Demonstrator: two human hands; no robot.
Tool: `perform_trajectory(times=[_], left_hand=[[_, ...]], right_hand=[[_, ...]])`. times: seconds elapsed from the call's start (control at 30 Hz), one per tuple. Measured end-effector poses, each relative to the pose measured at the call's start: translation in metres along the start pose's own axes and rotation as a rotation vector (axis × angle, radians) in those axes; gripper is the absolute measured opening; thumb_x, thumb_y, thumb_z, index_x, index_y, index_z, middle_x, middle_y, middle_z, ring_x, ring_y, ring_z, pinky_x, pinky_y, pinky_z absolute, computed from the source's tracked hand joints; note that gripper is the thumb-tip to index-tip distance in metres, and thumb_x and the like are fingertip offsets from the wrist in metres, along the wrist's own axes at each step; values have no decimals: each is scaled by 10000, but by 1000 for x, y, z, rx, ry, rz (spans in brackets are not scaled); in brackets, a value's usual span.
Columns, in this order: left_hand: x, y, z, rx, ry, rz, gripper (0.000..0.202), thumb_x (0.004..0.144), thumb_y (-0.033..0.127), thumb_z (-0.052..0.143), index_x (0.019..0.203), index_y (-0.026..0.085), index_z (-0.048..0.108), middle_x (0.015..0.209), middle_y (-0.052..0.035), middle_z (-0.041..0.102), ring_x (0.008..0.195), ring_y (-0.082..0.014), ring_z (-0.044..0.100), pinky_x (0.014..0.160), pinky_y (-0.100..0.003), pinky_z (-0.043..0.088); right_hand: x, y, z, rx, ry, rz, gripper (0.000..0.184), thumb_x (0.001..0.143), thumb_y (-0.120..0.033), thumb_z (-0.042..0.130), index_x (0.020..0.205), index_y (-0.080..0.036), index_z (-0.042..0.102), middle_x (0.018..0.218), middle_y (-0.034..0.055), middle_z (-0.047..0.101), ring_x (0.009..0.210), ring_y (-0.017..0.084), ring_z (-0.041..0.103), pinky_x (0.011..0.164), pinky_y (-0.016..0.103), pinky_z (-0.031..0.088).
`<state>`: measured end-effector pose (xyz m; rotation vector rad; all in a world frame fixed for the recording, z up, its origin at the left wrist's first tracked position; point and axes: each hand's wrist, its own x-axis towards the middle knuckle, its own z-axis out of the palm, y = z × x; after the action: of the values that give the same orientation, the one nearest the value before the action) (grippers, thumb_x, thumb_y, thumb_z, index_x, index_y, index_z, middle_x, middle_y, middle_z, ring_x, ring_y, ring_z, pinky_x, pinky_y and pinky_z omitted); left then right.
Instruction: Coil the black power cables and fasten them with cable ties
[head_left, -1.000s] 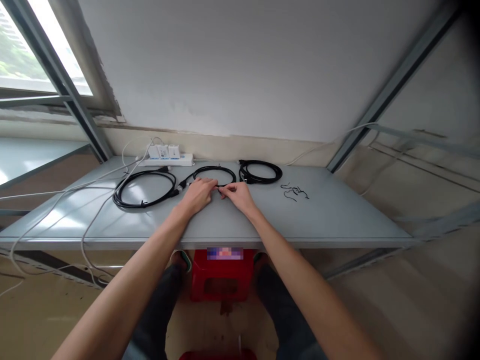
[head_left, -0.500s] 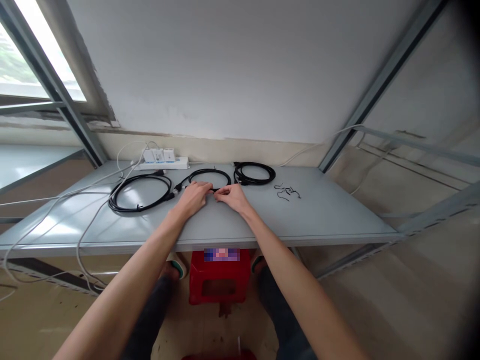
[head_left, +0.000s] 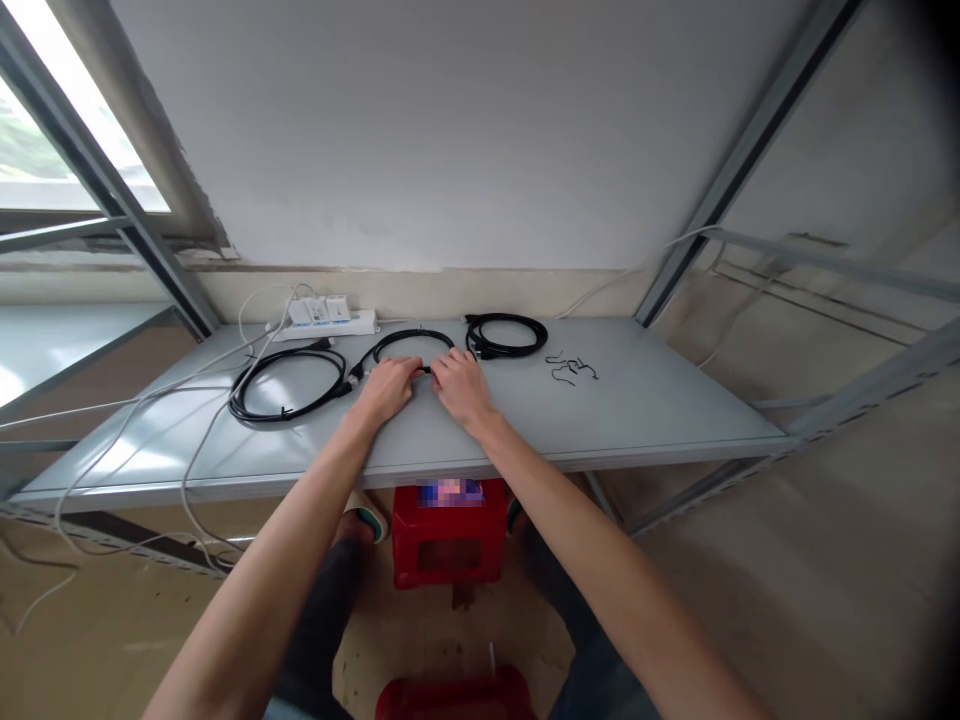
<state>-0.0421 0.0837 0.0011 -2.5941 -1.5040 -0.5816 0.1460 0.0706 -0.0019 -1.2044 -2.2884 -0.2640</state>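
On the grey metal shelf [head_left: 517,430], a black coiled cable [head_left: 412,333] lies in the middle. My left hand [head_left: 394,387] is closed on the near side of this coil. Close beside it, my right hand [head_left: 459,383] grips the same near side, fingers pressed together. A short black stretch of cable shows between the two hands; whether a tie is there too I cannot tell. To the left lies a second black cable coil [head_left: 289,415] with a small tie on its near side. A third black coil [head_left: 514,350] sits to the right.
Several short black ties [head_left: 572,368] are scattered right of the coils. A white power strip [head_left: 352,323] with white chargers [head_left: 319,309] stands at the back left. White cords [head_left: 196,450] hang over the left front edge. Beneath the shelf is a red stool [head_left: 448,540].
My right hand has turned and closed in, its fingers now bunched over the near side of the middle coil. The left hand still holds there. The view has shifted slightly.
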Motion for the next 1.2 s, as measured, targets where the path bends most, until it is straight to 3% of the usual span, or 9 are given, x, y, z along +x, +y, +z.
perform_trajectory(times=[0.1, 0.23, 0.33, 0.43, 0.57, 0.87, 1.07, 1.2], left_hand=[[0, 0, -1, -23, -5, -6, 279, 1027, 163, 404, 962, 225, 668, 1066, -126, 798, 1005, -292, 733, 868, -379, 469], [0, 0, -3, -45, -7, -31, 287, 1036, 184, 405, 954, 227, 676, 1030, -125, 798, 995, -292, 734, 827, -364, 463], [0, 0, -3, -51, -7, -36, 290, 1041, 203, 401, 970, 222, 682, 1006, -128, 794, 1000, -299, 735, 843, -366, 466], [1, -1, -1, -58, 2, -32, 291, 1043, 224, 400, 979, 222, 683, 1007, -132, 791, 1008, -305, 733, 849, -369, 470], [1, -1, -1, -53, -1, -18, 288, 1044, 236, 399, 967, 225, 676, 990, -127, 788, 992, -301, 733, 828, -365, 469], [-1, 1, -1, -38, -14, -25, 291, 1028, 234, 408, 982, 230, 695, 1001, -124, 797, 1002, -294, 733, 817, -362, 480], [0, -2, 1, -69, -10, -29, 295, 1035, 277, 420, 1013, 238, 712, 1003, -122, 803, 1000, -294, 735, 796, -353, 482], [0, -3, 3, -83, -15, -36, 299, 1039, 301, 430, 1054, 233, 721, 1037, -128, 806, 1010, -302, 737, 800, -357, 481]], right_hand=[[1, 4, 4, 135, 20, 179, 121, 980, -177, 679, 922, -192, 784, 939, 105, 769, 1045, 278, 637, 934, 383, 446], [3, 14, 7, 445, 39, 359, 293, 1028, -338, 670, 806, -203, 805, 823, 88, 789, 903, 239, 713, 856, 329, 478], [3, 20, 9, 701, -16, 410, 355, 1032, -351, 650, 749, -202, 803, 784, 62, 804, 845, 217, 757, 809, 291, 502], [4, 25, 13, 833, -43, 409, 327, 990, -328, 688, 708, -208, 801, 862, 55, 834, 912, 214, 783, 877, 285, 527], [4, 29, 18, 882, -75, 417, 231, 926, -313, 738, 740, -206, 822, 826, 48, 827, 894, 212, 778, 892, 296, 540], [6, 31, 23, 969, -78, 454, 63, 804, -231, 800, 775, -183, 829, 740, 31, 786, 748, 176, 722, 764, 277, 525], [6, 27, 19, 911, -54, 500, 39, 771, -205, 812, 761, -169, 820, 703, 17, 755, 687, 161, 667, 682, 264, 479], [5, 23, 13, 777, -42, 428, 69, 812, -173, 768, 745, -169, 783, 725, 17, 740, 716, 161, 654, 694, 265, 463]])
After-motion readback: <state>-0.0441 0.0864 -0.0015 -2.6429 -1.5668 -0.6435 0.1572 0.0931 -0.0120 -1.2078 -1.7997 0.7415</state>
